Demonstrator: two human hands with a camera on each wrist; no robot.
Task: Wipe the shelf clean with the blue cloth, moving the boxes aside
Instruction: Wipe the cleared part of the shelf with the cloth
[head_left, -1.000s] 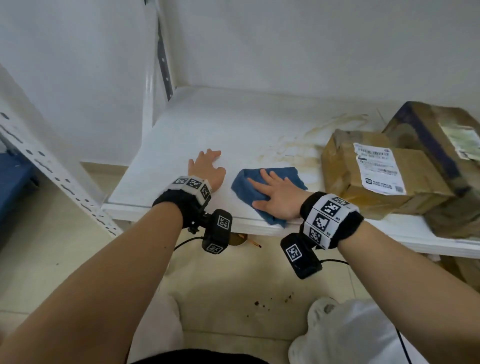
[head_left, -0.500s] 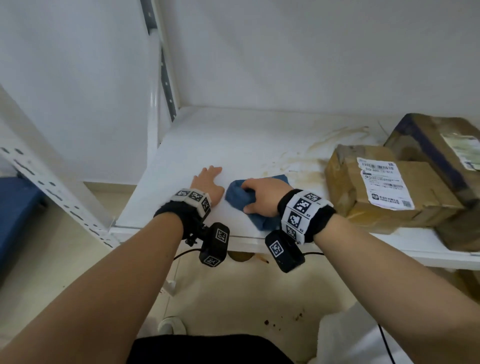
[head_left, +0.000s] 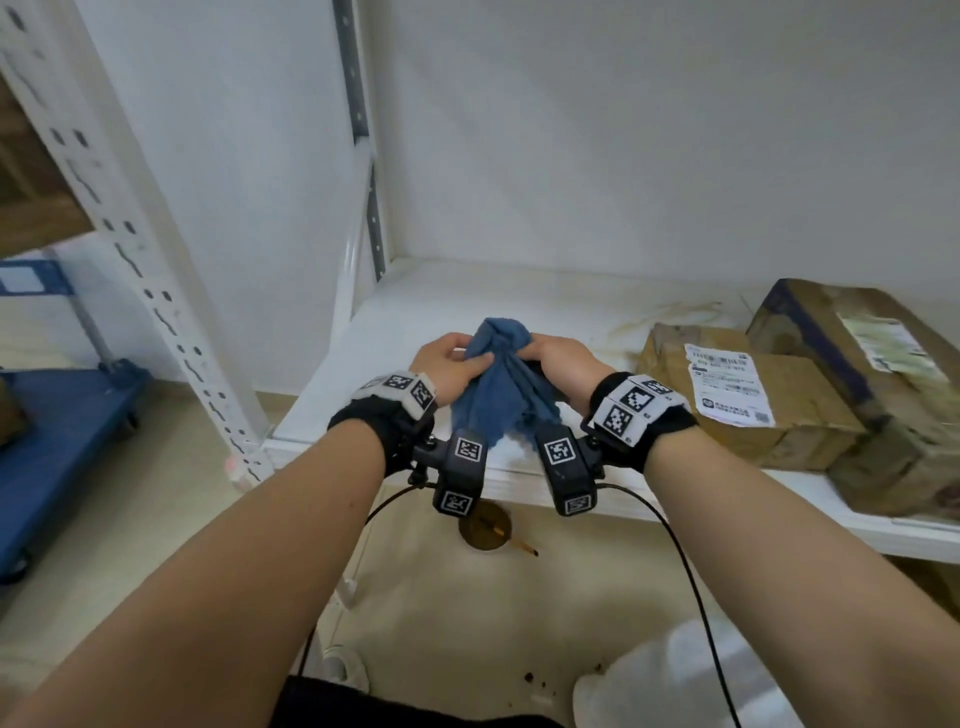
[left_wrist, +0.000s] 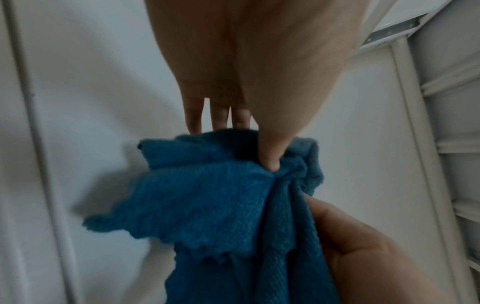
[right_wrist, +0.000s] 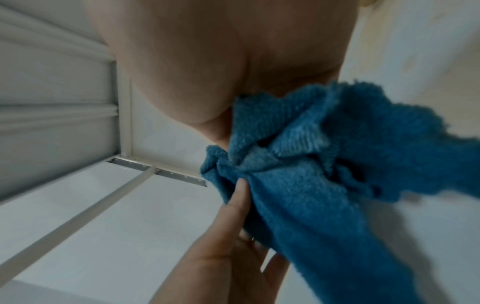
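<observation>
Terry cloth, blue and scallop-edged (head_left: 496, 387), is bunched up in the air between both hands, above the front edge of the white shelf board (head_left: 415, 312) toward its left end and not touching it. It looks soft and light, limp enough that its free end hangs down in folds between the wrists; it will crumple rather than hold any shape, and the nap should grip skin and board alike, so slipping seems unlikely. Any gathered handful serves as a hold (a flat pad under the palm would likely suit wiping better than this twisted bunch).

At the bunch's top the left hand (head_left: 447, 364) pinches a fold, thumb pressed into the fabric against the fingers, as the left wrist view shows plainly. From the other side the right hand (head_left: 558, 364) has its fingers curled round the gathered cloth.

Brownish streaks and smears (head_left: 670, 312) mark the board toward its back right, near the boxes, so wiping is judged unfinished. A tan cardboard box with a white shipping label (head_left: 727, 395) sits on the right part of the shelf near the front edge, and a larger, worn brown box with dark tape (head_left: 852, 353) stands just behind and to the right of it, apparently touching. Both remain on the stained side; being cardboard parcels, they probably slide readily when pushed by their sides.
</observation>
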